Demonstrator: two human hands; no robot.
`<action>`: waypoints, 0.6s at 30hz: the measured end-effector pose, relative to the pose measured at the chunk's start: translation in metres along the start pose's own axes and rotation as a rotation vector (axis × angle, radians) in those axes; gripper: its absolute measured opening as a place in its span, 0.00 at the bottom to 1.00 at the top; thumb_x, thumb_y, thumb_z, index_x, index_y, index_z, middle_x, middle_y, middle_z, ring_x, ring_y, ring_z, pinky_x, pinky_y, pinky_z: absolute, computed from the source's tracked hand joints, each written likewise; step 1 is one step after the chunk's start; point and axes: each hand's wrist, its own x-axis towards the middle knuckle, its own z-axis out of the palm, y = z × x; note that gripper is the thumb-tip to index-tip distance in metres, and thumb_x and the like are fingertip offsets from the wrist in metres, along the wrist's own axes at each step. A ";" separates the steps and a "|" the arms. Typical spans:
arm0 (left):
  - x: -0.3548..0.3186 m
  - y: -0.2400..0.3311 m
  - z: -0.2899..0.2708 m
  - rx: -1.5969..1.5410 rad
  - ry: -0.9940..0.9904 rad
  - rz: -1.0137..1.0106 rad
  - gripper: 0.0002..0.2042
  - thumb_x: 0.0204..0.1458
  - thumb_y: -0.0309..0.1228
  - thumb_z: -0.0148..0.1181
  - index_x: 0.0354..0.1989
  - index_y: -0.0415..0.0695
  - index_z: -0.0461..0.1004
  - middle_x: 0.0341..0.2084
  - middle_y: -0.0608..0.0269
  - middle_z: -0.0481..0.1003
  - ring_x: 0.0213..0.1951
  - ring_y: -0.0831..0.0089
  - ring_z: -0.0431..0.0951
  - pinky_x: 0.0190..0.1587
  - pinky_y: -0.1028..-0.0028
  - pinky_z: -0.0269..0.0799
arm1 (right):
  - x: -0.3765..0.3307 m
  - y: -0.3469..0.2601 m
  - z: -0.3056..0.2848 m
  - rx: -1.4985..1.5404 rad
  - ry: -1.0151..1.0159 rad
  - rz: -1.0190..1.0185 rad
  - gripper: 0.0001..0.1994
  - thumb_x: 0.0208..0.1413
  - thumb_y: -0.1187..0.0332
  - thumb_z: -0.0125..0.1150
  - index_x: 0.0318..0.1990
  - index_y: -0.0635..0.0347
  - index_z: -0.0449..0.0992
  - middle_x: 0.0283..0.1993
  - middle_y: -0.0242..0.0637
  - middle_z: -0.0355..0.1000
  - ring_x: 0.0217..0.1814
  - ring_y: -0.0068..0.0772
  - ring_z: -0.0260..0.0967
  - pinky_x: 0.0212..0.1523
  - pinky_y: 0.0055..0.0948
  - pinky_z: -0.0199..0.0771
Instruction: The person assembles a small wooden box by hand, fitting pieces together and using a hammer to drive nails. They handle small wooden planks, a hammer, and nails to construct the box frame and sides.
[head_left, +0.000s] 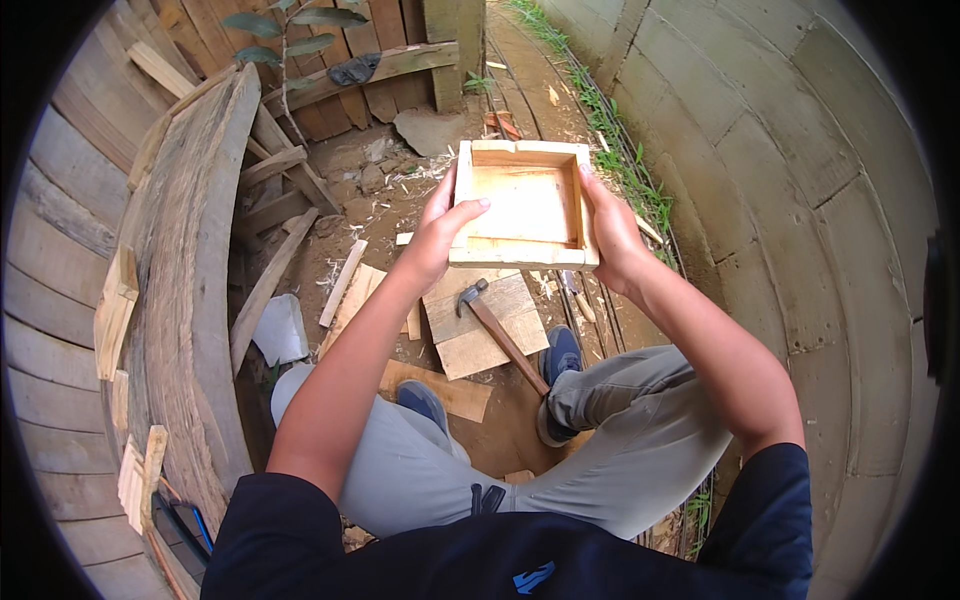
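Note:
A shallow, square wooden box [522, 257] is held up in front of me, its inside facing me. My left hand [435, 228] grips its left side, with the thumb over the front left edge. On the opposite side my right hand [616, 230] is closed round the wall, thumb near the far right corner. Below the box, a claw hammer [503, 337] with a brown wooden handle lies across a wooden board [470, 352], its head toward the far left. To the right of the board a knife [580, 298] with a light handle rests on the ground.
A long weathered plank bench [205, 260] runs along my left, with wood offcuts on it. Scrap wood strips [343, 283] and shavings lie over the dirt. A concrete block wall [770, 190] rises on the right. A plant [290, 60] stands by the wooden fence.

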 end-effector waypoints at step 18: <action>0.044 -0.064 -0.081 0.784 0.102 -0.493 0.35 0.49 0.44 0.73 0.65 0.39 0.72 0.55 0.54 0.79 0.56 0.69 0.78 0.59 0.71 0.69 | -0.023 0.304 -0.041 -1.503 -0.186 0.055 0.26 0.64 0.67 0.53 0.67 0.55 0.53 0.53 0.56 0.68 0.52 0.62 0.76 0.45 0.51 0.81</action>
